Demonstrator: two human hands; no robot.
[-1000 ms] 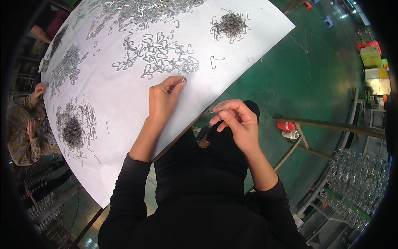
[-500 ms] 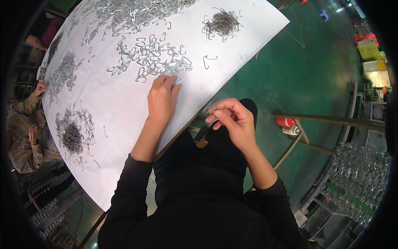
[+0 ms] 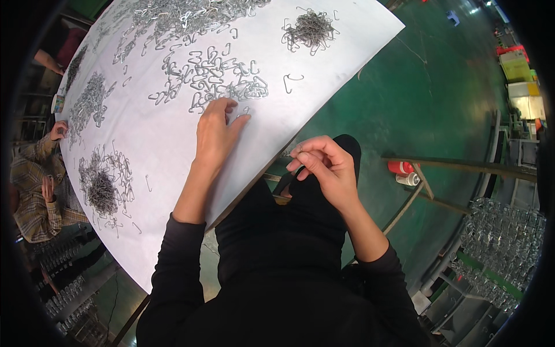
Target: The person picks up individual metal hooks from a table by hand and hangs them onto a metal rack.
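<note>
Left hand (image 3: 214,132) leftward, spread by hooks (image 3: 250,89), right hand (image 3: 330,170) curled (grip unclear), labelled tub (image 3: 57,104) beyond

The upper edge is cutting off the largest hook heap (image 3: 188,20). The left hand (image 3: 217,132) is covering part of the white table (image 3: 159,136). The right hand (image 3: 326,166) is concealing most of its palm (anything between its fingertips is looking too small to tell).

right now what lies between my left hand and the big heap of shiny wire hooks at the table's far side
In the head view, a looser cluster of shiny wire hooks lies on the white tabletop between your left hand and the big heap.
</note>
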